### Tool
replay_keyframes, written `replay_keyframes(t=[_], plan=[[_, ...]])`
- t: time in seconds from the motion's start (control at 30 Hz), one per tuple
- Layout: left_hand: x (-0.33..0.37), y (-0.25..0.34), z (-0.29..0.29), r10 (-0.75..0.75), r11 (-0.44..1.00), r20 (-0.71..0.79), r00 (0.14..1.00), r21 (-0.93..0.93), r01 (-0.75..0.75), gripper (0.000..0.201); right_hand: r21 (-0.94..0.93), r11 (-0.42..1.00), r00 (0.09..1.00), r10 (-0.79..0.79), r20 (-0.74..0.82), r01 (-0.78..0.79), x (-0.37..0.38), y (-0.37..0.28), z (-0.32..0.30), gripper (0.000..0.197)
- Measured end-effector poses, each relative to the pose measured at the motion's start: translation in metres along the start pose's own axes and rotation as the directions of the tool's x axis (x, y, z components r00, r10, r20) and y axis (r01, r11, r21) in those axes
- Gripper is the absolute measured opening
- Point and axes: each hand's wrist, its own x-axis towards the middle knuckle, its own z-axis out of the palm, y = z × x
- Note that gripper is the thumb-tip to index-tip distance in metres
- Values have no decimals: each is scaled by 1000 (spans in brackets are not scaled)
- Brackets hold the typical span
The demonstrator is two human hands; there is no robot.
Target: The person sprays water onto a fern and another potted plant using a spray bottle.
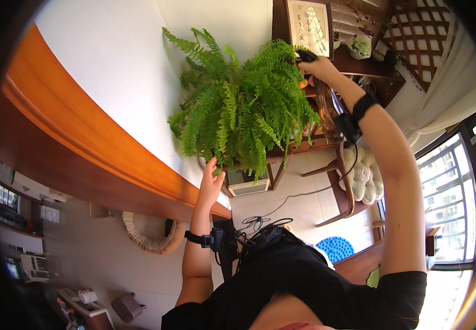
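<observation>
A large, bushy green fern stands in front of me by the white wall. At its upper right, my right hand is closed around the neck of a spray bottle. The bottle's black head sticks out toward the fronds, and its glossy brown body hangs below the hand. Under the fern's near left edge, my left hand is raised with its fingers stretched up at the lowest fronds. Nothing shows in that hand; whether the fingertips touch the leaves I cannot tell. The fronds hide the pot.
An orange-brown wooden ledge curves along the left. Behind the fern stand a framed picture and a patterned vase. A wooden chair with a pale cushion is at right. Black cables hang near my body.
</observation>
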Motion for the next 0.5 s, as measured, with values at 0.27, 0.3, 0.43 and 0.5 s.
replay_keyframes(t=[0.27,0.3,0.43,0.5], plan=[[-10,9,3,32,999,-37,999,-36,-34,53,-71,957,959,-276,65,280,57,-116,27,28],[-15,10,1,28,999,-42,999,-29,-29,53,-64,948,948,-306,86,311,52,-127,40,28],[-23,9,-2,5,1000,-72,997,-14,-6,53,-75,955,920,-255,297,288,29,-148,80,29],[-26,7,-3,-1,1000,-84,996,-10,0,53,-143,949,893,-204,402,281,0,-143,100,24]])
